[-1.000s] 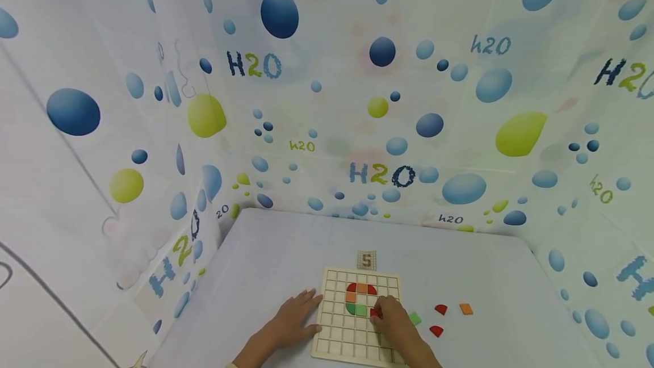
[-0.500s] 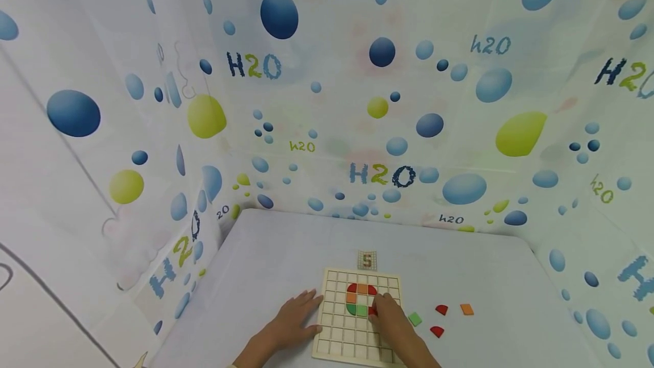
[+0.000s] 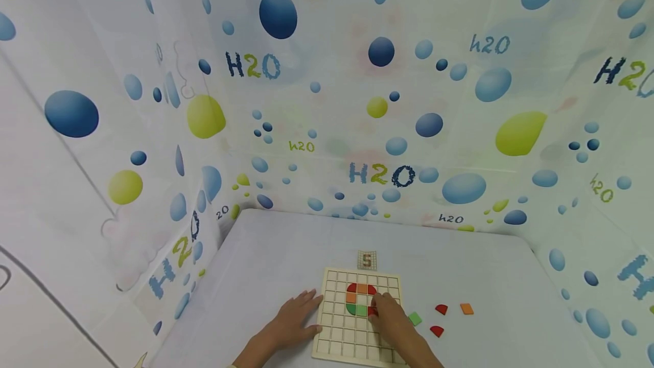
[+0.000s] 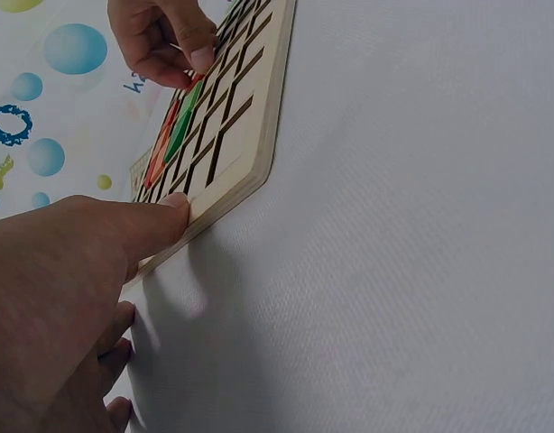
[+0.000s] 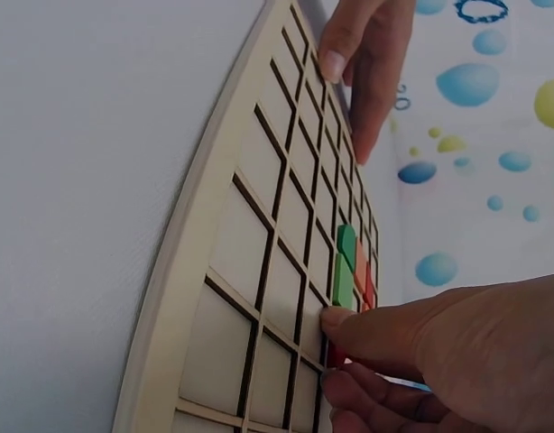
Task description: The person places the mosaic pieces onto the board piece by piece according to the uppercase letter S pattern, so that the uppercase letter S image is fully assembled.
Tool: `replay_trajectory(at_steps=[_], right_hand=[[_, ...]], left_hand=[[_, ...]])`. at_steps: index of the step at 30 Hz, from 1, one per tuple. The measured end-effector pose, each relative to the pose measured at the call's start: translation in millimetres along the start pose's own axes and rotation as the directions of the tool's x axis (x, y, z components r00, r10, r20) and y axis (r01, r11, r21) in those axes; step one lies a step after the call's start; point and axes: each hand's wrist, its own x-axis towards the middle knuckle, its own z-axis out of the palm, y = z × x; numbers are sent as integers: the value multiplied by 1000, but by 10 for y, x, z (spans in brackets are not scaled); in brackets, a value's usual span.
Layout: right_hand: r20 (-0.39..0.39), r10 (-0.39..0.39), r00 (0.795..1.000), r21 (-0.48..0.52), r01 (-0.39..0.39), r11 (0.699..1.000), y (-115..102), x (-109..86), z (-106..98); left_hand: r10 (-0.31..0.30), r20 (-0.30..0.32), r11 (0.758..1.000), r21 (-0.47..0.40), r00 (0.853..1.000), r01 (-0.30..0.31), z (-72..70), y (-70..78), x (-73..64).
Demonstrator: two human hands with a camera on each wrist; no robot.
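Note:
A square wooden grid board (image 3: 337, 336) lies on the white table. Orange, green and red tiles sit in its cells, among them a green square (image 3: 361, 310) and an orange square (image 3: 351, 297). My right hand (image 3: 392, 316) is over the board's right half, thumb and fingers pinching a red tile (image 5: 336, 354) beside the green square. That tile is mostly hidden by the fingers; I cannot tell whether it is fully seated. My left hand (image 3: 295, 318) rests at the board's left edge with fingers extended, its thumb (image 4: 173, 212) touching the rim.
Right of the board lie a green tile (image 3: 415, 318), two red quarter-round tiles (image 3: 441, 309) and an orange tile (image 3: 467, 309). A small pattern card (image 3: 367, 260) marked with an S- or 5-like figure lies behind the board. A printed curtain (image 3: 327, 101) surrounds the table.
My right hand has shifted slightly left and lower onto the board with the red tile, then stayed nearly still. The left hand and board have not visibly moved.

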Motion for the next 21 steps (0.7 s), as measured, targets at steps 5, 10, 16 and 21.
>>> replay_trajectory(at_steps=[5, 10, 16, 21], right_hand=[[-3, -19, 1000, 11, 19, 1000, 24, -4, -15], [-11, -27, 1000, 14, 28, 1000, 44, -10, -20], [-19, -35, 999, 26, 35, 999, 55, -15, -10], [-12, -40, 999, 100, 41, 994, 106, -35, -27]], left_hand=[[2, -3, 1000, -13, 1000, -2, -16, 16, -15], [12, -8, 1000, -4, 1000, -12, 9, -6, 5], [13, -8, 1000, 4, 1000, -13, 37, -28, 16], [14, -6, 1000, 10, 1000, -13, 31, -41, 23]])
